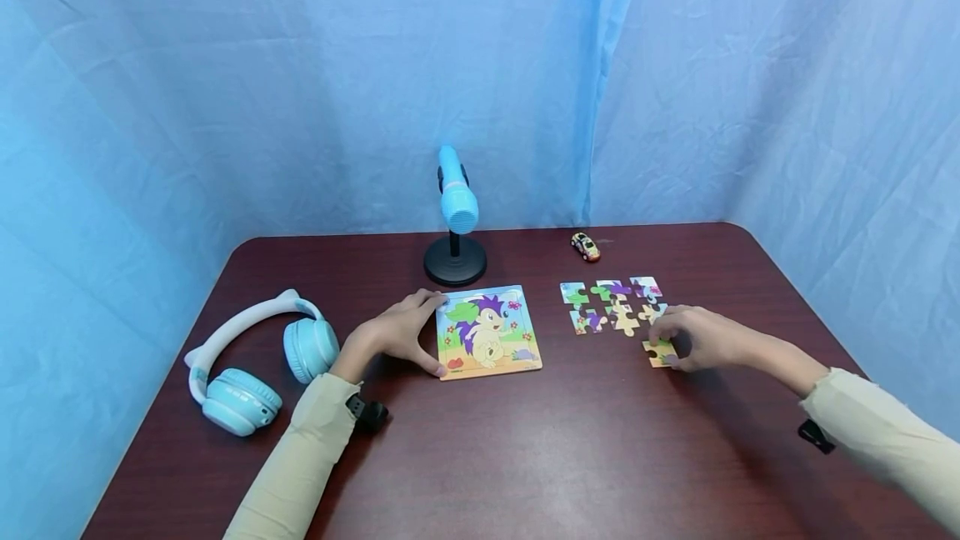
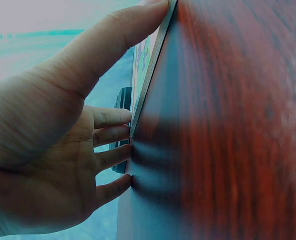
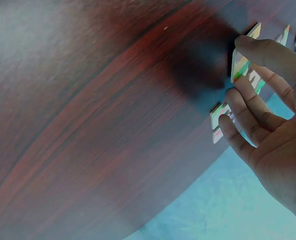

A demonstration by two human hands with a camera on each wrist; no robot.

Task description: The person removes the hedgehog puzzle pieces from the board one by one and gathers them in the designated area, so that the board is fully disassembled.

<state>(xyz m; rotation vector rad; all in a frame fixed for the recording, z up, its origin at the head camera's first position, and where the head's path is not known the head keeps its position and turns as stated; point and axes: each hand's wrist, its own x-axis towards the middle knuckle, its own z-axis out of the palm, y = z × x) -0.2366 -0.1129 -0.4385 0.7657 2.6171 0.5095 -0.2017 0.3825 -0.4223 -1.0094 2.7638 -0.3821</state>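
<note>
My left hand (image 1: 399,328) rests at the left side of a square puzzle board (image 1: 491,367) with a purple-haired hedgehog picture. Its fingers are spread and fairly straight, with the thumb (image 2: 123,35) on the board's edge near the front corner. Over on the right, my right hand (image 1: 701,338) pinches a yellow-and-green puzzle piece (image 1: 658,354) between thumb and fingers. In the right wrist view, that piece (image 3: 240,66) is tilted up from the wood, partly hidden by the fingers. Several loose puzzle pieces (image 1: 624,319) lie in rows just left of this hand.
Blue-and-white headphones (image 1: 243,402) lie beside the left forearm. A light blue microphone (image 1: 458,205) on a round black stand (image 1: 455,263) is behind the board. A small toy car (image 1: 585,247) sits near the dark wooden table's (image 1: 555,457) back edge, before blue curtains (image 1: 405,82).
</note>
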